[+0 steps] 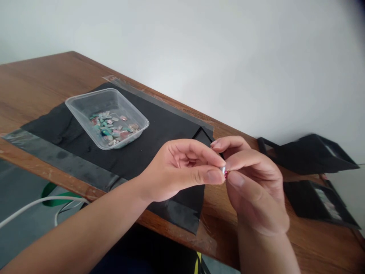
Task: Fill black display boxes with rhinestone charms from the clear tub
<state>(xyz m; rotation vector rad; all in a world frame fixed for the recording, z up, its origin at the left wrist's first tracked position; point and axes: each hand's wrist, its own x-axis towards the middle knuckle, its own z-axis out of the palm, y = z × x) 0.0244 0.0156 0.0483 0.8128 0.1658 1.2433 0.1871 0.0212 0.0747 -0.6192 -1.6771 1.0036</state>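
My left hand (182,167) and my right hand (253,182) meet above the table's near edge, fingertips pinched together on a tiny pink and silver bead (224,172). Both hands grip it between thumb and forefinger. A clear plastic tray (85,104) with several small green, pink and pale stones (112,127) rests on a black cloth (159,133) to the left, well apart from both hands.
The wooden table (34,80) runs diagonally against a white wall. Black boxes or frames (310,154) lie at the right, one lower down (319,201). White cables (42,201) and a green strap (57,196) hang below the table edge at left.
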